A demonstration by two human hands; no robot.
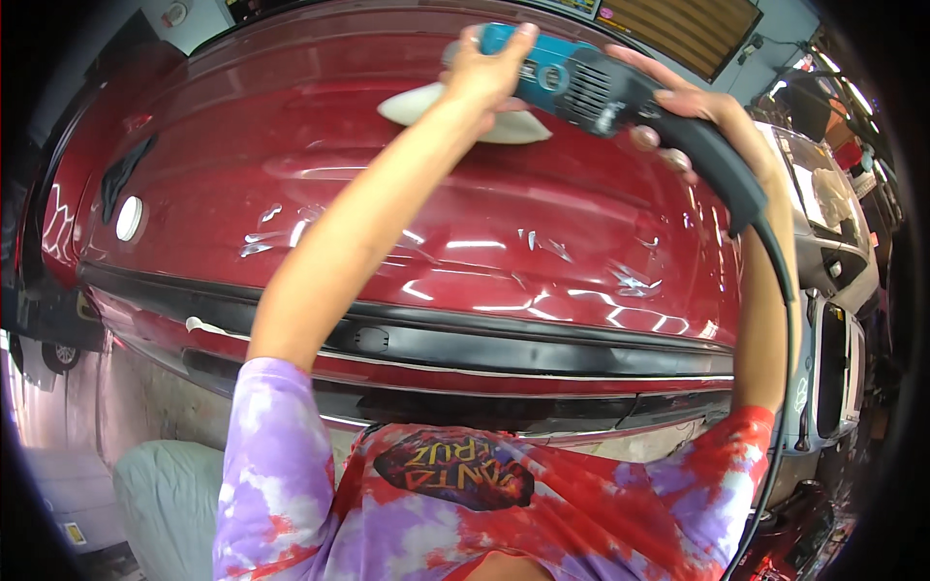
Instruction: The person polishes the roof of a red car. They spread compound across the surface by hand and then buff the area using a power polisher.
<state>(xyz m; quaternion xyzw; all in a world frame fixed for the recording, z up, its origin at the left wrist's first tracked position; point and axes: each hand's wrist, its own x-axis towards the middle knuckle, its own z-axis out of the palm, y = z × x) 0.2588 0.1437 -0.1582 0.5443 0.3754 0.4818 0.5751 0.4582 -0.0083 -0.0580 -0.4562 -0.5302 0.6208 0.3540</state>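
A teal-and-black rotary polisher is in both my hands over the far part of a glossy dark red car hood. My left hand grips the front head of the tool, its thumb over the teal housing. Around the black rear handle wraps my right hand. Under the head, a whitish polishing pad lies against or just above the paint; its contact is not clear. From the handle's end the power cord hangs down along my right arm.
Toward the hood's left edge lie a dark cloth and a white round lid-like object. The black trim strip runs along the near edge. A silver car and a grey-blue car stand at the right.
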